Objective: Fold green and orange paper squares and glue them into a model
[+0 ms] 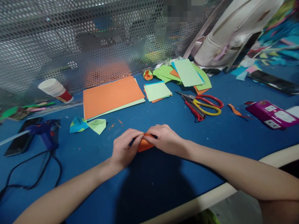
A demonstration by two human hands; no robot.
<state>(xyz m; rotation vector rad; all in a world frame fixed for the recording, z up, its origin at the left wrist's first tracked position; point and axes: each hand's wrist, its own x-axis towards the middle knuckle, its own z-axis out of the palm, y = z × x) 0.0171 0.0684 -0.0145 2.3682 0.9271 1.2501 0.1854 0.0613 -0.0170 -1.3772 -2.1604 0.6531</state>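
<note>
Between my two hands is a small piece of orange paper (145,145), bent or folded, with its upper edge pinched. My left hand (126,146) is closed on its left side, thumb and finger pressed together. From the other side my right hand (164,139) grips it, the fingers partly hiding the paper. Left of my hands lie a folded green paper piece (97,126) and a folded blue one (78,125). Beyond them is a stack of large orange and green sheets (113,97). Small square sheets (158,91) lie beside that stack.
Scissors (205,102) and a red-handled cutting tool (193,110) lie to the right, before a purple packet (272,114). A blue glue gun (45,132) with its cord is at left, near paper cups (54,90). A perforated metal panel (112,37) and a pale backpack (224,40) stand behind.
</note>
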